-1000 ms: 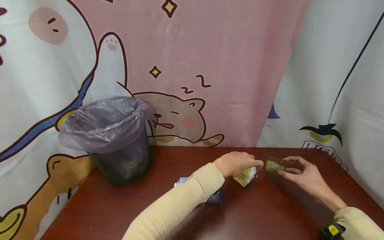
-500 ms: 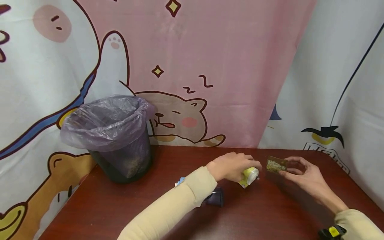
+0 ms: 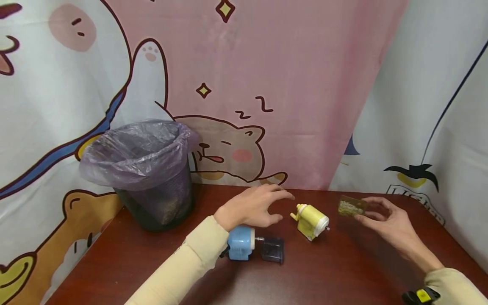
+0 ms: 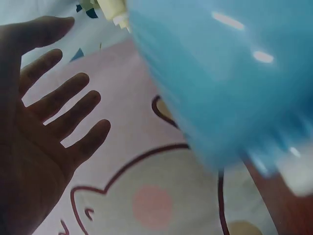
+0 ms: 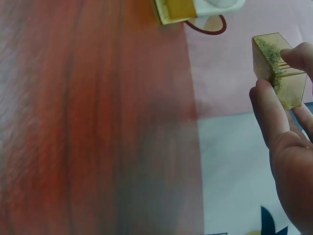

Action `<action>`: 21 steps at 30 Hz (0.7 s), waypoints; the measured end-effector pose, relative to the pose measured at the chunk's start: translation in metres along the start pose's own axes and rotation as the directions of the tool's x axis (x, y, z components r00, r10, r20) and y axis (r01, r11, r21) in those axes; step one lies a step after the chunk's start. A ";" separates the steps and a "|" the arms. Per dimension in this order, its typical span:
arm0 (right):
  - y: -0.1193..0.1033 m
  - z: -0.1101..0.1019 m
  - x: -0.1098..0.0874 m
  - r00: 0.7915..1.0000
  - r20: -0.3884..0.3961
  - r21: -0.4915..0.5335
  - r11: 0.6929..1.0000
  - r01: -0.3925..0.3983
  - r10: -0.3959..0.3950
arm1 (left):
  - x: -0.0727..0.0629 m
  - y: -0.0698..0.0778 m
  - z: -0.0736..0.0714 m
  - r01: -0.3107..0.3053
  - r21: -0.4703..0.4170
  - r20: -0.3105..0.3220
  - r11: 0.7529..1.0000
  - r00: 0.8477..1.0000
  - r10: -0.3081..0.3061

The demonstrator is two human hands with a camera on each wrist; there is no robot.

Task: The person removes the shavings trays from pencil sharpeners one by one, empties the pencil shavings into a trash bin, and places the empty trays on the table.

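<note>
My right hand (image 3: 390,222) pinches a small see-through yellowish shavings drawer (image 3: 350,206) between thumb and fingers. Pale bits like pencil shavings lie inside the drawer (image 5: 279,73), as the right wrist view shows. A yellow crank pencil sharpener (image 3: 310,220) with a white end stands on the table to the drawer's left, no hand on it. With fingers spread and nothing held, my left hand (image 3: 253,207) hovers left of that sharpener. Below this hand is a blue pencil sharpener (image 3: 241,243), partly covered by the sleeve; it looms large in the left wrist view.
A dark empty-looking plastic drawer (image 3: 273,250) lies right of the blue sharpener. At the left of the brown table (image 3: 324,275) stands a mesh trash bin (image 3: 179,199) with a purple bag over its rim. A printed cloth (image 3: 305,84) hangs behind the table.
My left hand has let go of the yellow pencil sharpener and moved left, uncovering it and more of the blue sharpener. The right hand keeps its hold on the shavings drawer.
</note>
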State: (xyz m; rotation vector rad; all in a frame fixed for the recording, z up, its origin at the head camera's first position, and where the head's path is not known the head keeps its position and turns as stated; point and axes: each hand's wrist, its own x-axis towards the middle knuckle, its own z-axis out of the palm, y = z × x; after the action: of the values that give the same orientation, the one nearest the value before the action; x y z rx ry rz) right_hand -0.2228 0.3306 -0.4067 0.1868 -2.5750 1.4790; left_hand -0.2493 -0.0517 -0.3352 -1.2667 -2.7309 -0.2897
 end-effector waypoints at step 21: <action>-0.043 0.020 0.007 0.997 0.004 0.023 0.996 0.082 -0.082 | -0.107 -0.041 -0.015 0.204 -0.090 -0.142 0.975 0.966 -0.215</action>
State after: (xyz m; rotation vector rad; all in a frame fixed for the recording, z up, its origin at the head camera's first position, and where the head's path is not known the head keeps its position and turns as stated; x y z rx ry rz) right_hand -0.2232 0.2922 -0.3789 0.2962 -2.5232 1.4811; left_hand -0.2113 -0.1602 -0.3451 -0.9278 -2.7459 -0.4909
